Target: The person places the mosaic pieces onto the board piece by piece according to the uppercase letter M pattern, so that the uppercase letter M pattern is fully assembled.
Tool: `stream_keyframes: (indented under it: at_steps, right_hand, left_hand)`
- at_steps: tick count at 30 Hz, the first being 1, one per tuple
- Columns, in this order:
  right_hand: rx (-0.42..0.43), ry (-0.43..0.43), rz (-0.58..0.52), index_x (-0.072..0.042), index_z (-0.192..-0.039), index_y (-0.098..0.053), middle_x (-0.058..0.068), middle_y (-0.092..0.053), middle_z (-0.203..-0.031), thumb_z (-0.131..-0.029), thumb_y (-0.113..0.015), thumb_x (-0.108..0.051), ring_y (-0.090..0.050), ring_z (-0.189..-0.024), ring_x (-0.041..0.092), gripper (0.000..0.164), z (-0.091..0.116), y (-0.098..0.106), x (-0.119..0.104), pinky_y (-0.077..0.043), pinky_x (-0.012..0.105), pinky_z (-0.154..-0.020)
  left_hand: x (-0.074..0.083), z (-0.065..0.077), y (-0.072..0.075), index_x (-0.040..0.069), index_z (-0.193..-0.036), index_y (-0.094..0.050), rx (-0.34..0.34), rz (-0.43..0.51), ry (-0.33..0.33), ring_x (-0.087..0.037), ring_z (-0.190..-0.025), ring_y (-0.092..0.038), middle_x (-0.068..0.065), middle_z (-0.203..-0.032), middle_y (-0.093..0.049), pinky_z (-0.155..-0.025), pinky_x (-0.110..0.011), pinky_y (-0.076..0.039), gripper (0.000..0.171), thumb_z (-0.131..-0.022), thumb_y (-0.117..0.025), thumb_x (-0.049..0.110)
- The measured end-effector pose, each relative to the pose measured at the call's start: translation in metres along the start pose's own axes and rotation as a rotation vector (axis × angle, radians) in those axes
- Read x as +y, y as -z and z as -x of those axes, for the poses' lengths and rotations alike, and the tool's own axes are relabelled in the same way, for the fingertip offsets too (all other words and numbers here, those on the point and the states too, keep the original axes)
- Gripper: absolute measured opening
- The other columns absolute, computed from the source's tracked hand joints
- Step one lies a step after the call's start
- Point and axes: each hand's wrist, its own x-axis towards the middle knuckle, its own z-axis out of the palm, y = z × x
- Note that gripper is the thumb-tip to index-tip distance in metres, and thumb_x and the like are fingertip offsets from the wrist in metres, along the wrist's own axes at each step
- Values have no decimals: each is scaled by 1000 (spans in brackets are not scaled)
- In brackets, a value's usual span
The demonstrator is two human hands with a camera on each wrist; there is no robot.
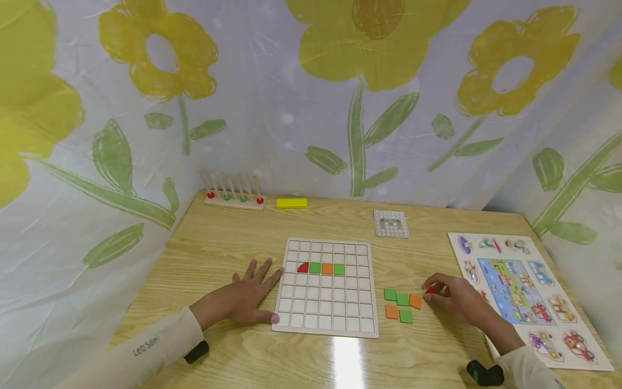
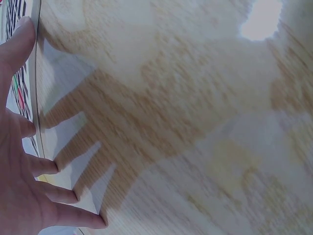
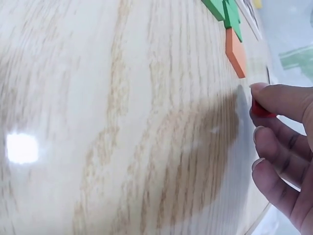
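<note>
A white grid board (image 1: 325, 308) lies on the wooden table. One row of it holds a red quarter-circle tile (image 1: 303, 267), then a green square tile (image 1: 315, 268), an orange one and another green. My left hand (image 1: 252, 294) rests with spread, straight fingers along the board's left edge, the thumb touching its lower corner. Right of the board, my right hand (image 1: 459, 300) pinches a small red tile (image 3: 264, 112) between thumb and index finger, which partly cover it. Close by lie several loose tiles, green (image 1: 390, 294) and orange (image 3: 235, 54).
A small pattern card (image 1: 391, 224) lies behind the board. Along the back stand a peg rack (image 1: 235, 201) with red and green beads and a yellow block (image 1: 291, 203). A picture puzzle board (image 1: 464, 240) covers the right side, beneath my right forearm. Flowered curtains (image 1: 262, 119) enclose the table.
</note>
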Motion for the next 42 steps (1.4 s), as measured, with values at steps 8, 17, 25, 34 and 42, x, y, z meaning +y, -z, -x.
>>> stream_keyframes:
  at_steps: [8,17,25,34,42]
  right_hand:
    - [37,25,12,-10,-112,-72,-4,-70,-89,-93,-72,-18,-51,-62,2,21,-3,2,-2,-46,24,-58]
    - [28,10,-13,-11,-112,-69,-1,-70,-90,-93,-72,-18,-51,-61,4,21,-7,0,-7,-46,24,-58]
    - [32,21,3,-6,-120,-72,3,-72,-98,-94,-70,-16,-50,-61,2,27,-10,1,-13,-45,24,-56]
    - [48,44,20,-4,-124,-69,7,-73,-99,-94,-70,-10,-50,-60,1,31,-13,-1,-18,-45,23,-54]
    - [66,49,-5,-7,-119,-69,5,-72,-95,-93,-72,-11,-51,-62,2,27,-18,-4,-22,-45,23,-54]
  left_hand:
    - [2,1,1,15,-163,-13,1,3,3,-61,-147,-8,-27,-166,-6,-96,-84,-27,110,-84,-58,77]
    - [0,0,-1,18,-163,-12,-4,6,9,-60,-148,-6,-25,-167,-5,-98,-84,-25,109,-84,-58,77]
    - [0,0,-1,18,-163,-13,-2,7,16,-60,-148,-6,-25,-167,-5,-98,-84,-25,109,-83,-58,78]
    - [0,1,-1,18,-163,-13,0,13,3,-60,-147,-7,-25,-167,-5,-98,-84,-25,108,-84,-59,76]
    - [1,1,0,17,-163,-12,5,4,0,-61,-147,-7,-25,-167,-5,-97,-84,-26,108,-85,-58,76]
